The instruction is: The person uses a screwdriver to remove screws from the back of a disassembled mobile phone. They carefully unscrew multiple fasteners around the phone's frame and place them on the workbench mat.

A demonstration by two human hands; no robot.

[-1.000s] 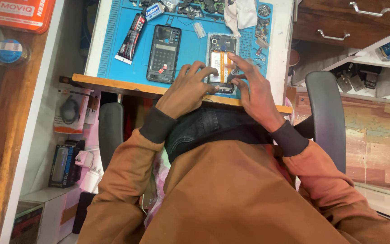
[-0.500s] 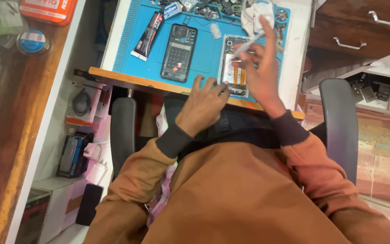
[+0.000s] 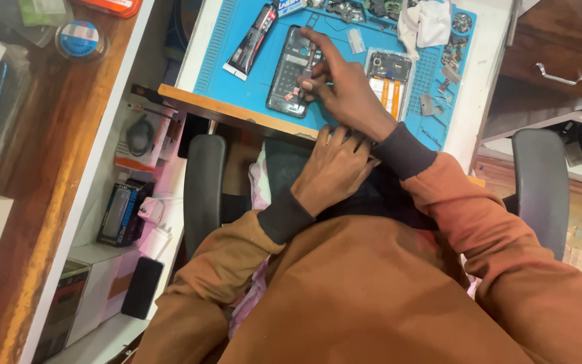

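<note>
Two opened phones lie on a blue work mat: a dark one at the left and one with an orange-striped battery at the right. My right hand reaches across over the dark phone, pinching a thin metal tool whose tip touches the phone's inside. My left hand rests at the mat's near edge, fingers spread, holding nothing. Both arms wear brown sleeves with dark cuffs.
A black and red glue tube lies left of the dark phone. A white cloth and small metal parts sit at the mat's right. Chair armrests flank me. Shelves with boxes stand left, drawers right.
My right hand has moved left from the striped-battery phone to the dark phone, now holding a thin tool. My left hand slid back to the mat's near edge.
</note>
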